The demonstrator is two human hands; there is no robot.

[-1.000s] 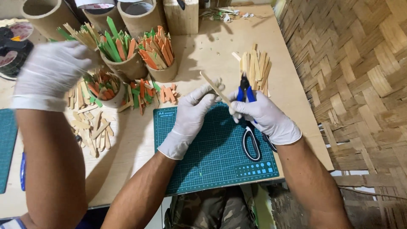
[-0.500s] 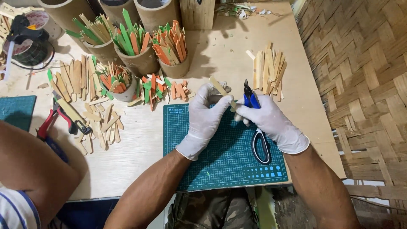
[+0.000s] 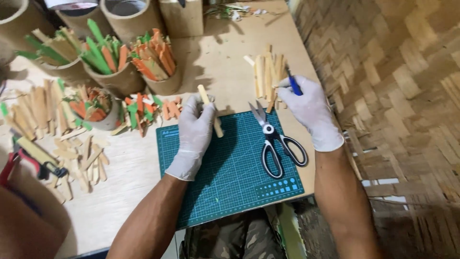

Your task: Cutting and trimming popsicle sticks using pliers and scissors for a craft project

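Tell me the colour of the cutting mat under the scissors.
The cutting mat is dark teal green with a fine grid, seen in the head view.

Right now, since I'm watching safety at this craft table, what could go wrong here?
The scissors lie open on the cutting mat between both hands; a reach across might catch the blades. The left hand holds a wooden stick close by. The right hand grips a blue pen over the loose stick pile, which could scatter.

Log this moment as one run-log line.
left hand: holds wooden stick | right hand: holds blue pen | scissors: lying open on cutting mat
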